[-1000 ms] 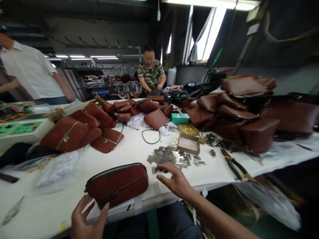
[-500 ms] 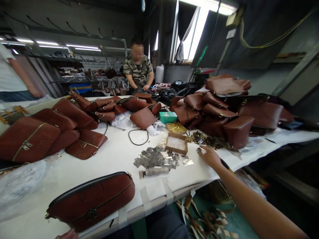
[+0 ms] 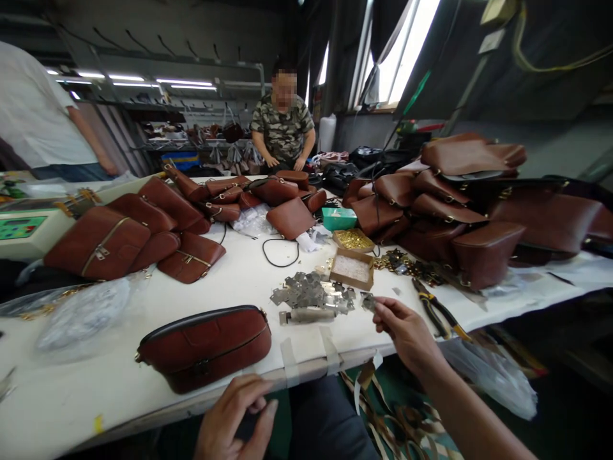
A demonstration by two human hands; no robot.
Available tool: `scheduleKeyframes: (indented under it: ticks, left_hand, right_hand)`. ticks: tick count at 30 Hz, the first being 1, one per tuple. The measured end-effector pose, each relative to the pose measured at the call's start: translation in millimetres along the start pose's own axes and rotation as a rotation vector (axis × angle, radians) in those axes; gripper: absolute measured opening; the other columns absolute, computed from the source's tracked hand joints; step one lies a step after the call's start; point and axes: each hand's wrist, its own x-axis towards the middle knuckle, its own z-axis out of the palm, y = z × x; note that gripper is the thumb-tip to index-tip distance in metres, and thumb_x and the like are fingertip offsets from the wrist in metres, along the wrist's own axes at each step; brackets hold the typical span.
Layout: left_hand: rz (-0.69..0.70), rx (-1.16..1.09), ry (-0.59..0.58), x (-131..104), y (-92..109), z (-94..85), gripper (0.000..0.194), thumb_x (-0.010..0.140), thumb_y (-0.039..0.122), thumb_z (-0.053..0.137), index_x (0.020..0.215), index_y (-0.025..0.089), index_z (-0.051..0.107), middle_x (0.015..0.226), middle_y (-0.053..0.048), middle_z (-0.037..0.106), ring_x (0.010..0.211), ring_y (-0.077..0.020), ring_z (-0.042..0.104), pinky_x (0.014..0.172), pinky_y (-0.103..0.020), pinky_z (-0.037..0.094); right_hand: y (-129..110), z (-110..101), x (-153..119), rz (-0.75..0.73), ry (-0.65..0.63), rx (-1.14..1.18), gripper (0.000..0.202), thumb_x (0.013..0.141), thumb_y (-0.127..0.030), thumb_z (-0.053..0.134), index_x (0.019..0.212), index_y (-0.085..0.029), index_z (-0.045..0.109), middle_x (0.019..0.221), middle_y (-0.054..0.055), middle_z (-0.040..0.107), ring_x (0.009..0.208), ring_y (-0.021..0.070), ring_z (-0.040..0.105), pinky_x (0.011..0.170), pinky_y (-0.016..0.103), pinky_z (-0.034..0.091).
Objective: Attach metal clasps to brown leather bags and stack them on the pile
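My right hand [image 3: 407,332] pinches a small metal piece [image 3: 368,301] between thumb and fingertips, just right of a pile of flat metal plates [image 3: 311,291]. My left hand [image 3: 239,415] is at the table's front edge, fingers bent and apart, with nothing in it. Behind it a dark red-brown bag [image 3: 205,348] with a zipper lies on the white table [image 3: 239,291]. A wrapped roll-like object [image 3: 311,315] rests in front of the plates. Past them are an open box of small clear pieces [image 3: 352,268] and a box of gold-coloured pieces [image 3: 353,240].
Brown bags are heaped at the left [image 3: 100,243] and right [image 3: 483,249]. Pliers [image 3: 438,310] lie near the right front edge. A plastic bag [image 3: 86,313] is at the left. Across the table stands a person in a camouflage shirt [image 3: 282,128]; another person's white shirt [image 3: 43,108] shows left.
My left hand has come up into view, away from the bag. My right hand has moved left beside the plates. The pliers now show, and the view has shifted.
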Motion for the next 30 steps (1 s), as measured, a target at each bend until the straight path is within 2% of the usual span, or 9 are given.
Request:
scheduleKeyframes:
  ticks: [4, 6, 9, 13, 19, 22, 24, 27, 30]
  left_hand:
    - [-0.17, -0.191, -0.051, 23.8, 18.7, 12.3, 0.04, 0.092, 0.019, 0.069, 0.131, 0.025, 0.062, 0.124, -0.008, 0.064, 0.096, -0.0148, 0.068, 0.081, -0.027, 0.061]
    - [-0.276, -0.309, -0.063, 28.2, 20.7, 11.9, 0.042, 0.094, 0.025, 0.07, 0.134, 0.026, 0.062, 0.132, -0.009, 0.062, 0.109, -0.0182, 0.066, 0.086, -0.029, 0.062]
    - [-0.408, -0.435, -0.01, 24.5, 18.3, 2.8, 0.038, 0.095, 0.03, 0.071, 0.132, 0.026, 0.065, 0.131, -0.008, 0.064, 0.112, -0.0192, 0.066, 0.085, -0.027, 0.061]
    - [-0.527, -0.588, 0.089, 10.5, 13.4, -10.6, 0.038, 0.097, 0.031, 0.07, 0.134, 0.027, 0.066, 0.131, -0.008, 0.068, 0.113, -0.0205, 0.07, 0.087, -0.027, 0.06]
    - [-0.576, -0.742, 0.19, 4.4, 12.5, -19.5, 0.028, 0.099, 0.032, 0.067, 0.124, 0.023, 0.072, 0.129, -0.009, 0.07, 0.116, -0.0212, 0.068, 0.094, -0.03, 0.059]
    - [-0.648, -0.88, 0.244, 8.1, 12.2, -21.8, 0.027, 0.097, 0.036, 0.07, 0.117, 0.019, 0.073, 0.113, -0.009, 0.073, 0.092, -0.0145, 0.068, 0.074, -0.023, 0.058]
    - [-0.72, -0.979, 0.312, 11.5, 11.8, -23.3, 0.028, 0.094, 0.039, 0.073, 0.112, 0.018, 0.072, 0.102, -0.007, 0.073, 0.076, -0.0098, 0.063, 0.059, -0.018, 0.048]
    - [-0.848, -1.122, 0.352, 16.8, 11.9, -25.8, 0.032, 0.092, 0.043, 0.074, 0.11, 0.016, 0.071, 0.095, -0.006, 0.07, 0.067, -0.0065, 0.056, 0.052, -0.016, 0.038]
    - [-0.875, -1.21, 0.331, 20.1, 12.5, -27.3, 0.035, 0.094, 0.045, 0.071, 0.112, 0.015, 0.071, 0.095, -0.005, 0.067, 0.064, -0.0043, 0.051, 0.049, -0.015, 0.031]
  right_hand:
    - [-15.5, 92.3, -73.6, 0.064, -0.314, 0.432, 0.041, 0.079, -0.05, 0.086, 0.1, -0.018, 0.074, 0.071, 0.002, 0.063, 0.06, 0.0118, 0.054, 0.058, 0.024, 0.045]
    - [-22.3, 126.0, -97.1, 0.049, -0.402, 0.451, 0.036, 0.079, -0.047, 0.087, 0.097, -0.019, 0.074, 0.077, 0.002, 0.065, 0.063, 0.0116, 0.056, 0.061, 0.024, 0.046]
    - [-30.8, 157.7, -116.6, 0.023, -0.43, 0.4, 0.03, 0.078, -0.041, 0.089, 0.095, -0.021, 0.075, 0.087, 0.002, 0.068, 0.075, 0.0136, 0.061, 0.069, 0.024, 0.05]
    - [-39.9, 176.5, -129.0, -0.062, -0.461, 0.377, 0.031, 0.079, -0.037, 0.089, 0.105, -0.026, 0.077, 0.089, 0.0, 0.066, 0.082, 0.0138, 0.062, 0.076, 0.024, 0.052]
    - [-50.7, 186.1, -134.3, -0.232, -0.598, 0.251, 0.033, 0.091, -0.03, 0.078, 0.123, -0.034, 0.074, 0.096, 0.001, 0.063, 0.091, 0.0151, 0.062, 0.082, 0.026, 0.053]
    - [-55.1, 190.8, -133.0, -0.344, -0.533, 0.141, 0.031, 0.092, -0.028, 0.077, 0.122, -0.033, 0.073, 0.096, 0.001, 0.063, 0.085, 0.0145, 0.062, 0.074, 0.026, 0.053]
    - [-58.0, 194.4, -132.9, -0.417, -0.467, 0.081, 0.031, 0.091, -0.025, 0.077, 0.121, -0.031, 0.074, 0.099, 0.001, 0.064, 0.079, 0.0133, 0.061, 0.068, 0.025, 0.052]
    - [-61.5, 198.6, -134.1, -0.464, -0.427, 0.064, 0.031, 0.09, -0.023, 0.076, 0.12, -0.029, 0.074, 0.102, 0.003, 0.067, 0.075, 0.0133, 0.062, 0.065, 0.026, 0.052]
    - [-62.3, 201.2, -135.1, -0.471, -0.415, 0.068, 0.028, 0.091, -0.026, 0.075, 0.119, -0.029, 0.076, 0.103, 0.004, 0.07, 0.08, 0.0164, 0.066, 0.067, 0.028, 0.054]
